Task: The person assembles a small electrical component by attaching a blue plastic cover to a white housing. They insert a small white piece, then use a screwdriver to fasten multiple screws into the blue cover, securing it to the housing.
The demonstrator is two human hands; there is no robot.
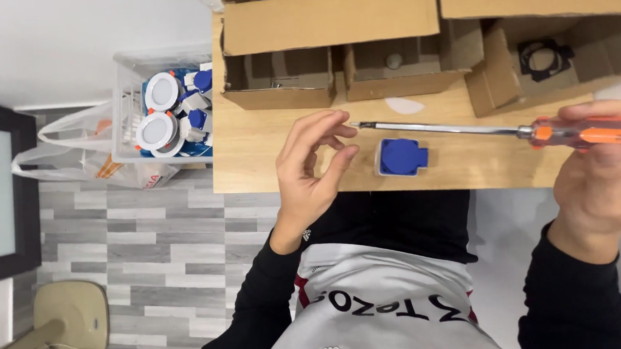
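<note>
On the table: a light wooden table (pixel 265 145) carries open cardboard boxes (pixel 331 47) along its far edge, and one blue and white socket part (pixel 401 156) lies flat near the front edge, in front of the person.
Beside the table: a clear plastic crate (pixel 128 99) stands at the left side, full of white round pieces and blue parts; a plastic bag (pixel 72 157) lies against it on the floor.
Floor: grey wood-pattern planks (pixel 149 242); a beige stool (pixel 71 311) is at the lower left, well apart from the table.
Right hand: the right hand (pixel 602 192) is closed around the orange handle of a screwdriver (pixel 466 129); the metal shaft lies almost level over the table and points to the left.
Left hand: the left hand (pixel 313 160) is raised above the table edge, half open, fingers curled; thumb and forefinger come close at the screwdriver tip. I cannot tell if they pinch something small there.
Socket part, position: just right of the left hand, under the shaft, not touched by either hand.
</note>
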